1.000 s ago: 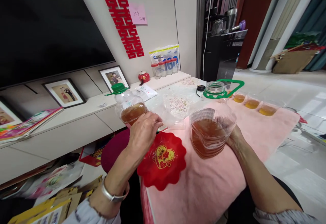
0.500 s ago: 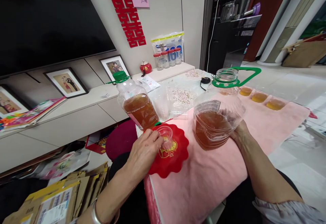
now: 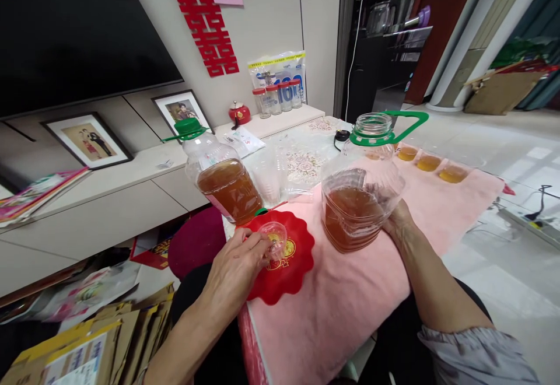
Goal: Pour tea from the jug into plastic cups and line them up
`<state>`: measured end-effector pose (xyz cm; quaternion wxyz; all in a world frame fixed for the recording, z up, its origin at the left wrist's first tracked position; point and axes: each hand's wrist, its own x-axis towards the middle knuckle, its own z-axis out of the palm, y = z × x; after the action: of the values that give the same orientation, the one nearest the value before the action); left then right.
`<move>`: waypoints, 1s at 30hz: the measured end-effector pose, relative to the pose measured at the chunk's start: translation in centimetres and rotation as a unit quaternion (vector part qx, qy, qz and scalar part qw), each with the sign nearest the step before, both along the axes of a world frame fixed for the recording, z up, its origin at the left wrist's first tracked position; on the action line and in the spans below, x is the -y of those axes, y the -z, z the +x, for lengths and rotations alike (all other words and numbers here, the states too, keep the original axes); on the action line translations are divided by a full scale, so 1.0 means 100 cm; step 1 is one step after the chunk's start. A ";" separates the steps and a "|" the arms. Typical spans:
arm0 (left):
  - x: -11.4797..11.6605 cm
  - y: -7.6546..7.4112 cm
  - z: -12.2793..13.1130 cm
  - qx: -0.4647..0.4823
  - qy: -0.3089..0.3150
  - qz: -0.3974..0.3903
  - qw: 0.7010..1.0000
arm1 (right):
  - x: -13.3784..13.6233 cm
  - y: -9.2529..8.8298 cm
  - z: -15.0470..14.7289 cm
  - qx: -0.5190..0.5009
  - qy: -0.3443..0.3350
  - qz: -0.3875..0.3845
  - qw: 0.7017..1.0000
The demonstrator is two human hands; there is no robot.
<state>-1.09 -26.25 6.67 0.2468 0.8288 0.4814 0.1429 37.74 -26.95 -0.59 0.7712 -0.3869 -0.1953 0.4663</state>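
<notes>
Over a red scalloped plate (image 3: 293,283), the fingers of my left hand (image 3: 245,256) are closed on a small clear plastic cup (image 3: 275,239). My right hand (image 3: 396,213) grips the far right side of a large clear plastic jug (image 3: 354,216), its fingers partly seen through the plastic. The jug is uncapped, has a green handle (image 3: 413,125), and holds amber-brown liquid in its lower part. Left of the plate stands a second jug (image 3: 230,189) of similar liquid, topped with a green cap (image 3: 189,128). A small green cap (image 3: 261,212) rests by the plate's far edge.
Several cups of yellow liquid (image 3: 429,163) line the far right of the pink cloth (image 3: 341,315). Stacked clear cups (image 3: 270,178) lie between the jugs. Behind are red-lidded jars (image 3: 274,100), a black coiled item (image 3: 342,136) and framed photos (image 3: 90,142). Flattened cardboard (image 3: 131,338) sits lower left.
The whole view has shifted, so things appear farther left. The cup in my left hand has tipped a little, its mouth turned more towards me. My right hand keeps its hold on the jug.
</notes>
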 end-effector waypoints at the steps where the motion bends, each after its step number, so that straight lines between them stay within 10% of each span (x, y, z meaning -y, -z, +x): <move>1: 0.001 -0.006 -0.001 -0.027 0.005 0.028 0.999 | 0.000 -0.001 -0.001 0.001 -0.001 -0.001 1.000; 9: 0.044 -0.025 0.039 -0.019 0.031 0.259 0.965 | 0.005 -0.007 -0.008 0.015 -0.016 -0.002 1.000; 16: 0.073 0.000 0.143 0.230 -0.024 -0.099 0.968 | 0.012 -0.012 -0.011 0.024 -0.030 0.005 0.999; 30: 0.041 0.019 0.195 0.309 -0.105 -0.169 0.930 | 0.031 -0.018 -0.013 0.031 -0.108 -0.004 0.994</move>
<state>18.42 -30.37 4.74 0.5035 0.6339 0.4829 0.3338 36.44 -30.04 1.20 0.7085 -0.3806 -0.2577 0.5355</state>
